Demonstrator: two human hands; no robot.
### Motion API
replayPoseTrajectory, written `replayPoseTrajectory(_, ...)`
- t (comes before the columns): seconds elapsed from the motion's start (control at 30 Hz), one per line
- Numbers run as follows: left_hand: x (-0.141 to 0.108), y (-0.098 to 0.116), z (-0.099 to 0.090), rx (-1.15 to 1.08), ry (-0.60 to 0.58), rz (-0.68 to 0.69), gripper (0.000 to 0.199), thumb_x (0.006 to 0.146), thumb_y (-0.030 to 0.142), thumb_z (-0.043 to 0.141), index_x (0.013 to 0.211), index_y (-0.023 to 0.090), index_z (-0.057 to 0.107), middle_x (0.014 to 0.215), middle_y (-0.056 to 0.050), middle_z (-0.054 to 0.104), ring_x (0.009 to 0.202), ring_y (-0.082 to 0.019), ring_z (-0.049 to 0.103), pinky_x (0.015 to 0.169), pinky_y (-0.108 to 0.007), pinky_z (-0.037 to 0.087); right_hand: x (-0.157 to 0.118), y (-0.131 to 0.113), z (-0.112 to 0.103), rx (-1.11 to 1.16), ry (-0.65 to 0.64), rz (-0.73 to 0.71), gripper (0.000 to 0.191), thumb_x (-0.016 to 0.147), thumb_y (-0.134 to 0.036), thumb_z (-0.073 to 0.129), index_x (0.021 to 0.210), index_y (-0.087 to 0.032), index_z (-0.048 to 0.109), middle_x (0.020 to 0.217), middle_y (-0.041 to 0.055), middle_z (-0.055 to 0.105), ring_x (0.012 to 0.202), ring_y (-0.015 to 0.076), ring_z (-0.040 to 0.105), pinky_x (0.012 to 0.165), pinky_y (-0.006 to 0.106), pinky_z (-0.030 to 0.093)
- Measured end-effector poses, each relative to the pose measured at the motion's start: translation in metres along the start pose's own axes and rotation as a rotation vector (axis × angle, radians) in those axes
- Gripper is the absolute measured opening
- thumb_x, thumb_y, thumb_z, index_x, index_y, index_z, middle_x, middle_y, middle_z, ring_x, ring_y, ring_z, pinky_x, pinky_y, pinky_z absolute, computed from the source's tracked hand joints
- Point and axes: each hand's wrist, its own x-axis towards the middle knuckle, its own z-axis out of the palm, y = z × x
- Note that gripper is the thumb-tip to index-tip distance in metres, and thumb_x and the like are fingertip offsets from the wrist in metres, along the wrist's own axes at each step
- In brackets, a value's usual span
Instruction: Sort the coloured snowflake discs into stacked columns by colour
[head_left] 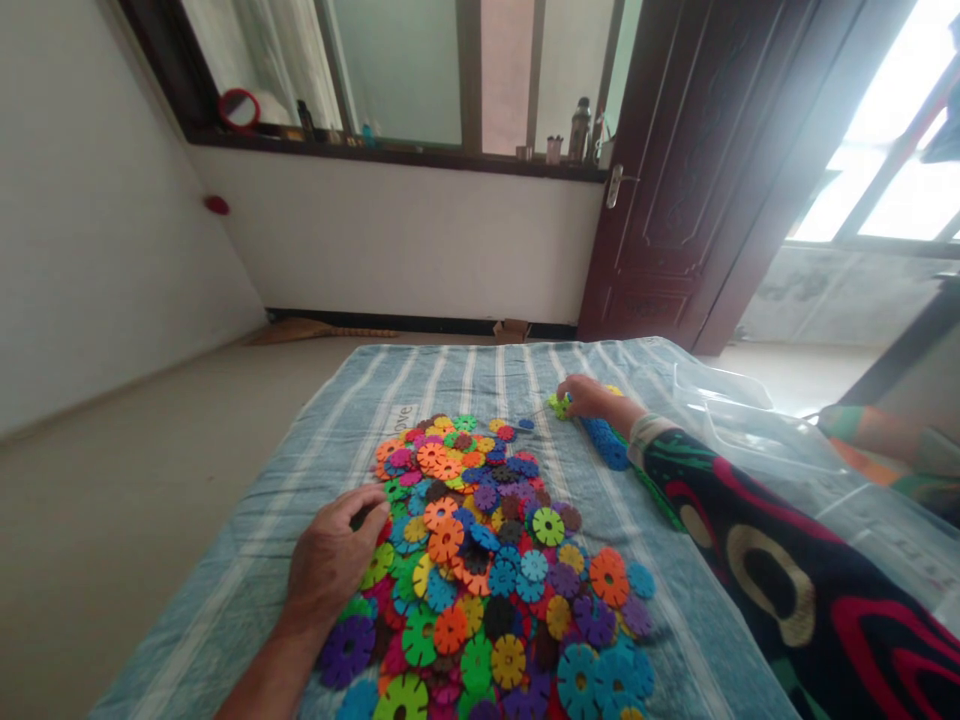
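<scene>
A heap of colourful slotted plastic discs (533, 565) spreads over the striped cloth. At its left edge is my left hand (337, 550), fingers curled and closed against the discs; whatever lies between the fingertips is hidden. My right hand (589, 396) reaches out to the far right of the heap, its fingers closed on a yellow-green slotted disc (558, 405) at the cloth. Just under the right wrist lies a row of blue discs (606, 445), with a row of green discs (661, 497) beside it, partly covered by the sleeve.
Clear plastic boxes (772, 435) stand along the cloth's right side. A card printed "love" (403, 420) lies at the far left of the heap. Beyond the striped cloth (435, 372) are a wall and a dark red door (675, 200). Another person's limb (862, 430) shows at the right.
</scene>
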Motion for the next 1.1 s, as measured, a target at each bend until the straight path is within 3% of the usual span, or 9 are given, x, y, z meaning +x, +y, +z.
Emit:
replayPoseTrajectory(0.17, -0.001, 0.003, -0.001, -0.006, -0.001, 0.014, 0.03, 0.07, 0.044, 0.05, 0.078, 0.024, 0.07, 0.1, -0.004, 0.075, 0.096, -0.025, 0.068, 0.092, -0.035, 0.052, 0.009, 0.003, -0.01, 0.106, 0.031, 0.003, 0.016, 0.069, -0.016, 0.066, 0.081, -0.018, 0.076, 0.084, 0.0034, 0.072, 0.081, 0.0162, 0.063, 0.071, 0.02, 0.045)
replayPoseTrajectory(0.4, -0.001, 0.001, -0.001, -0.003, 0.019, 0.043, 0.029, 0.072, 0.044, 0.05, 0.079, 0.024, 0.07, 0.099, -0.003, 0.075, 0.094, -0.023, 0.068, 0.091, -0.032, 0.052, 0.021, 0.008, -0.014, 0.198, 0.054, 0.1, 0.017, 0.072, -0.018, 0.062, 0.079, -0.009, 0.075, 0.064, 0.0026, 0.066, 0.064, 0.0132, 0.059, 0.055, 0.019, 0.042)
replayPoseTrajectory(0.53, -0.001, 0.001, -0.001, 0.009, 0.008, 0.02, 0.029, 0.071, 0.044, 0.05, 0.079, 0.023, 0.07, 0.099, -0.003, 0.075, 0.094, -0.024, 0.068, 0.09, -0.034, 0.053, 0.028, 0.007, -0.007, 0.185, 0.008, 0.138, 0.02, 0.083, -0.025, 0.063, 0.088, -0.008, 0.071, 0.08, 0.0048, 0.068, 0.074, 0.0147, 0.062, 0.063, 0.022, 0.048)
replayPoseTrajectory(0.7, -0.002, 0.003, -0.002, 0.005, 0.002, 0.011, 0.03, 0.072, 0.043, 0.05, 0.08, 0.023, 0.07, 0.099, -0.003, 0.075, 0.095, -0.024, 0.068, 0.092, -0.034, 0.052, 0.036, 0.008, 0.0, 0.134, -0.034, 0.153, 0.034, 0.092, -0.037, 0.057, 0.118, -0.016, 0.057, 0.118, 0.0071, 0.059, 0.098, 0.0205, 0.061, 0.082, 0.041, 0.053)
replayPoseTrajectory(0.8, -0.002, 0.004, -0.003, 0.007, -0.018, -0.012, 0.031, 0.071, 0.044, 0.05, 0.081, 0.023, 0.07, 0.1, -0.004, 0.075, 0.096, -0.026, 0.068, 0.094, -0.037, 0.051, 0.035, 0.007, 0.001, 0.105, -0.037, 0.102, 0.031, 0.091, -0.033, 0.057, 0.117, -0.016, 0.059, 0.117, 0.0087, 0.061, 0.101, 0.0204, 0.06, 0.087, 0.039, 0.051)
replayPoseTrajectory(0.93, -0.002, 0.006, -0.004, -0.003, -0.035, -0.014, 0.03, 0.071, 0.043, 0.05, 0.082, 0.024, 0.07, 0.103, -0.003, 0.074, 0.1, -0.026, 0.067, 0.095, -0.037, 0.05, 0.029, 0.001, -0.002, 0.079, -0.091, -0.029, 0.039, 0.078, -0.022, 0.07, 0.117, -0.024, 0.066, 0.116, 0.0045, 0.067, 0.102, 0.0185, 0.061, 0.088, 0.025, 0.046)
replayPoseTrajectory(1.1, -0.002, 0.005, -0.004, -0.005, -0.027, -0.015, 0.029, 0.072, 0.043, 0.051, 0.082, 0.024, 0.07, 0.102, -0.003, 0.074, 0.1, -0.026, 0.067, 0.095, -0.036, 0.05, 0.028, -0.005, -0.004, -0.001, -0.164, -0.089, 0.049, 0.065, -0.017, 0.076, 0.113, -0.025, 0.069, 0.107, 0.003, 0.07, 0.096, 0.0203, 0.063, 0.081, 0.024, 0.046)
